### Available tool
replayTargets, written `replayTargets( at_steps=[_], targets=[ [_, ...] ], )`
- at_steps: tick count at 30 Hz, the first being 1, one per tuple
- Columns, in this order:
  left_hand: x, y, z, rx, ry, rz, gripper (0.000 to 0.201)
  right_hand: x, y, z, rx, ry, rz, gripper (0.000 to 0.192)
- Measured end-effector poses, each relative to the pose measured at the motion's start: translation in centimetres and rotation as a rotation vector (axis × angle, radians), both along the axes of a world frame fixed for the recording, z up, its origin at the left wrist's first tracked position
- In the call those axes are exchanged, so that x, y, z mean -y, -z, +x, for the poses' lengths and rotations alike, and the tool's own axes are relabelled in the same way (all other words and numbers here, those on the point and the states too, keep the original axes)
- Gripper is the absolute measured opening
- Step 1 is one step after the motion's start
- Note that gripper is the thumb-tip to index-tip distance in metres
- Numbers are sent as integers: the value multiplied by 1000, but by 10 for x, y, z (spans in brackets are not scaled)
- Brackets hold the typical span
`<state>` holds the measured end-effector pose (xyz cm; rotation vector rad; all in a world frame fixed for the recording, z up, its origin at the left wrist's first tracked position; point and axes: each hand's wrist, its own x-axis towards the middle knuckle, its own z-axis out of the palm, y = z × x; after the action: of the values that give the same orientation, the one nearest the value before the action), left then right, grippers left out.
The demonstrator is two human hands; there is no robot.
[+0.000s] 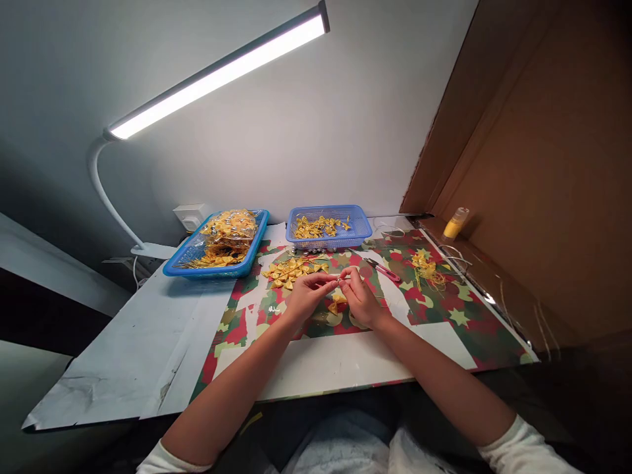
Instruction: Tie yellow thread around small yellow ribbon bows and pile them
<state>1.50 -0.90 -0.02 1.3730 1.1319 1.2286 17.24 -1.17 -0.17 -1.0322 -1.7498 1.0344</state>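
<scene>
My left hand [312, 293] and my right hand [361, 300] meet over the middle of the patterned mat [459, 316], fingertips pinched together. What they pinch is too small to make out. A yellow ribbon bow [336, 305] shows just below the fingertips, between the hands; whether it hangs from them or lies on the mat I cannot tell. Beyond my left hand spreads a pile of yellow bows [286, 271]. Pink-handled thread snips [385, 270] lie beyond my right hand, apart from it.
A blue basket [257, 247] at the back left holds yellow bows and a clear bag. A shallower blue basket [365, 232] holds more bows, with small silvery beads [316, 250] in front. Yellow threads [430, 276] and a yellow bottle [455, 224] are right; a lamp [222, 72] hangs above.
</scene>
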Motion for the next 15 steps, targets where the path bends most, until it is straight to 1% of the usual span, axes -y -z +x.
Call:
replayTargets(
  at_steps=[5, 10, 15],
  targets=[
    [0, 0, 1, 3, -2, 34, 27, -1, 3, 0, -11, -15, -4, 12],
    [-2, 3, 1, -13, -1, 117, 26, -1, 4, 1, -35, -81, -16, 15],
    [-3, 6, 0, -18, -29, 165, 24, -4, 3, 3, -72, -171, 26, 19]
  ],
)
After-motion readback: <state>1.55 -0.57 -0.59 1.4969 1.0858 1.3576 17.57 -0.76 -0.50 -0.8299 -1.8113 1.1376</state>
